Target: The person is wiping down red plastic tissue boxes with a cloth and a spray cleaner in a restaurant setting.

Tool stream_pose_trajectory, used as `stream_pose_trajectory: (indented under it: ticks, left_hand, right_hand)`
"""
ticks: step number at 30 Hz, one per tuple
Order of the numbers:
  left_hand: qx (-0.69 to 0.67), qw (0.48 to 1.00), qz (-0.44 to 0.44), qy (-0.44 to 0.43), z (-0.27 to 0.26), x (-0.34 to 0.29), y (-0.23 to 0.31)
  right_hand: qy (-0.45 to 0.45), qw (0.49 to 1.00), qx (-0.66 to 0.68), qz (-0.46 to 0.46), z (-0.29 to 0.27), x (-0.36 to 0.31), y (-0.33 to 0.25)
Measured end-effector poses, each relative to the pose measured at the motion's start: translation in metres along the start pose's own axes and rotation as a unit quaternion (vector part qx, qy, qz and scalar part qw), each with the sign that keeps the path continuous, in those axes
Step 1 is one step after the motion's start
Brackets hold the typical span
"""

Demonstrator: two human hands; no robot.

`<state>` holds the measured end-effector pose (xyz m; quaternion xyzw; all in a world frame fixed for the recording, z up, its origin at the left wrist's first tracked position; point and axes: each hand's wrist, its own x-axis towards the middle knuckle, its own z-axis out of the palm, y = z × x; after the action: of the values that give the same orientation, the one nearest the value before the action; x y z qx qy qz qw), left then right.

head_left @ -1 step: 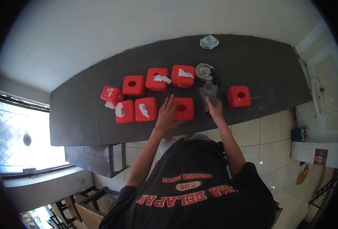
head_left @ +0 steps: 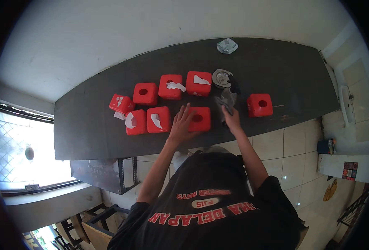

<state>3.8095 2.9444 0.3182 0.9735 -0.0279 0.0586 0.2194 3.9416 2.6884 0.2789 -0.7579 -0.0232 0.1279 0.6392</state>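
My left hand (head_left: 180, 127) spans the left side of a red tissue box (head_left: 200, 119) with a round hole in its top. Its fingers stretch toward the box's far edge, and the thumb lies by the near edge. Just right of that box, my right hand (head_left: 232, 120) is closed on a bunched grey cloth (head_left: 226, 100), blurred at its left side. Beyond the cloth lies a roundish grey object with a shiny centre (head_left: 222, 78); a black piece (head_left: 234, 84) lies against it. Another red tissue box (head_left: 260, 105) stands alone to the right.
Several more red tissue boxes (head_left: 145, 94) stand in two rows at the left, some with white tissue (head_left: 156, 121) sticking out. A pale plastic packet (head_left: 227, 46) lies near the back edge of the dark table (head_left: 284, 62). The wall (head_left: 180, 25) rises behind it.
My right hand and the grey cloth have shifted slightly left, toward the red tissue box. My left hand keeps its place on that box.
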Motion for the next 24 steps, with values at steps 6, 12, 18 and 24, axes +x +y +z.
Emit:
stream_pose_trajectory:
  ticks: [6,12,18,24]
  left_hand:
    - [-0.005,0.999,0.019,-0.041,0.011,0.005,-0.012]
    - [-0.002,1.000,0.002,-0.014,0.010,0.004,-0.004]
    - [0.009,0.999,-0.035,-0.007,0.008,0.003,0.003]
    - [0.001,0.999,-0.046,-0.010,0.003,0.003,0.000]
  right_hand:
    - [-0.090,0.994,-0.018,0.053,0.052,-0.004,0.025]
    - [-0.079,0.986,-0.145,-0.007,0.035,-0.041,0.053]
    - [-0.134,0.984,-0.035,0.108,0.009,-0.076,0.052]
    - [-0.057,0.981,0.025,0.186,-0.004,-0.038,0.016]
